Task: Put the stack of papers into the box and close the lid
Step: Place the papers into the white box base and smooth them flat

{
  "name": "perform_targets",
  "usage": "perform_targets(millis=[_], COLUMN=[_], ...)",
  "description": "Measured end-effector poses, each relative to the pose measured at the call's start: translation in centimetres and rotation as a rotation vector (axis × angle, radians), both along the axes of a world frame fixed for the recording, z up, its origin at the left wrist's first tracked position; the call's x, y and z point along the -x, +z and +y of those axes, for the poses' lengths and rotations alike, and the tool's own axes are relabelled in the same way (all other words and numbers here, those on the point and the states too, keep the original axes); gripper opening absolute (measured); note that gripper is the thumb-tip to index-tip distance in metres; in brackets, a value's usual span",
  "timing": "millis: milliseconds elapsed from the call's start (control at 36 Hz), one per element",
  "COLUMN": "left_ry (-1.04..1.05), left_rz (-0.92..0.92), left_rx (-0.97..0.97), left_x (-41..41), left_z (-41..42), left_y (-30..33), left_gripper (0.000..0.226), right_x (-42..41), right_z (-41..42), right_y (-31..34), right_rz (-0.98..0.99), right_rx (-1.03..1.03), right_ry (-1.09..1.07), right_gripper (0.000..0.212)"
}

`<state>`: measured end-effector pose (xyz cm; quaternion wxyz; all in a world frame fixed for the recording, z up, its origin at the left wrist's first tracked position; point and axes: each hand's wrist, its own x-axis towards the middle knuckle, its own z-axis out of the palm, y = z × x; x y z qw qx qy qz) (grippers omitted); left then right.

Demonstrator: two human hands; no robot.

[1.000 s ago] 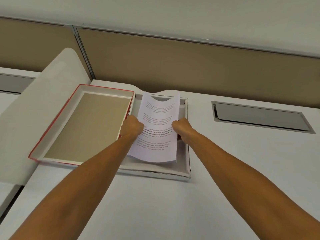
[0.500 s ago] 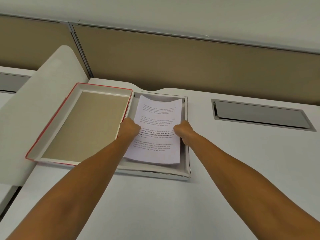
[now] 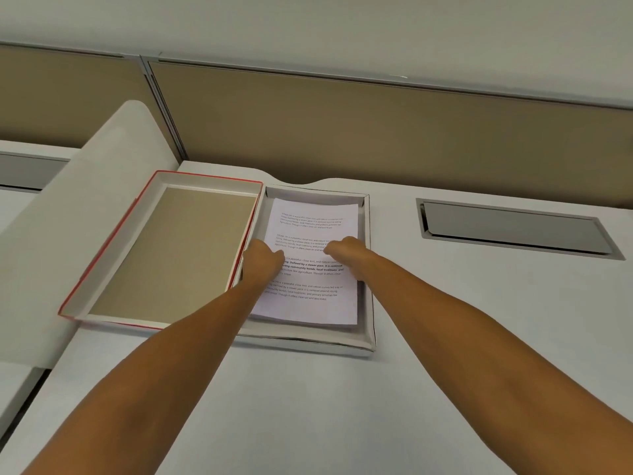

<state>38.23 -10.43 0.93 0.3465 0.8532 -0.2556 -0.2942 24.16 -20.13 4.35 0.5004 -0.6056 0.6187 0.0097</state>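
Observation:
The stack of papers, white sheets with printed text, lies flat inside the shallow white box on the desk. My left hand is curled at the stack's left edge. At the right edge, my right hand rests over the top sheet with its fingers bent down. Both hands hold the stack by its sides, and my fingertips are hidden. The lid, red outside and brown inside, lies upturned and open, touching the box's left side.
A grey metal cable hatch is set into the desk to the right of the box. A tan partition wall runs behind. A white curved divider panel rises left of the lid. Bare desk stretches in front.
The stack, curved and raised above the box a second ago, has come down and now lies flat in the box. Both hands lowered with it.

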Motion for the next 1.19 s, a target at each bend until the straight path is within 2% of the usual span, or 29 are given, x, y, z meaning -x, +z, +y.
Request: perform_targets(millis=[83,139,222,306,361,444,611,750,806,889,944,1000,1111,1194], left_ry=[0.015,0.007,-0.015,-0.035,-0.033,-0.03,-0.098,-0.205,-0.345,-0.679,-0.812,-0.859,-0.913,-0.899], left_rz=[-0.031,-0.039,-0.039,-0.031,-0.012,0.007,-0.019,-0.158,-0.235,-0.367,-0.477,-0.545,-0.613,-0.626], left_rx=[0.016,0.001,-0.023,-0.058,-0.089,-0.099,-0.097,-0.026,0.033,-0.132,-0.238,-0.269,-0.274,-0.248], left_x=[0.6,0.7,0.7,0.4,0.0,-0.4,0.3,0.8,0.4,-0.5,-0.7,-0.7,-0.8,-0.5], left_z=[0.6,0.9,1.3,1.4,1.5,1.7,2.4,3.5,3.9,4.9,5.7,6.3,6.8,7.0], left_y=[0.1,0.2,0.6,1.1,1.6,2.2,2.2,1.2,0.6,-0.4,-1.1,-1.3,-2.3,-2.6], left_gripper=[0.029,0.019,0.018,0.016,0.038,0.045,0.05,0.057,0.072,0.118,0.132,0.135,0.132,0.129], right_x=[-0.3,-0.5,-0.7,-0.6,-0.3,-0.1,-0.8,-1.6,-2.1,-2.7,-3.5,-4.2,-5.2,-5.9], right_z=[0.0,0.0,0.2,0.1,0.0,-0.3,0.5,0.1,-0.2,-0.9,-1.6,-2.6,-4.6,-6.3], right_y=[-0.1,-0.1,0.0,-0.2,-0.4,-1.5,-1.6,-1.9,-2.0,-1.3,-0.9,-0.9,-0.9,-1.0], right_rz=[0.086,0.123,0.168,0.15,0.126,0.092,0.2,0.302,0.293,0.224,0.207,0.211,0.237,0.275], right_rx=[0.019,0.046,0.061,0.069,0.07,0.084,0.094,0.173,0.271,0.406,0.467,0.524,0.632,0.69], right_ry=[0.092,0.135,0.172,0.162,0.124,0.091,0.156,0.218,0.253,0.319,0.372,0.411,0.538,0.6], right_gripper=[0.055,0.057,0.063,0.048,0.037,0.069,0.095,0.101,0.104,0.1,0.093,0.079,0.037,0.033])
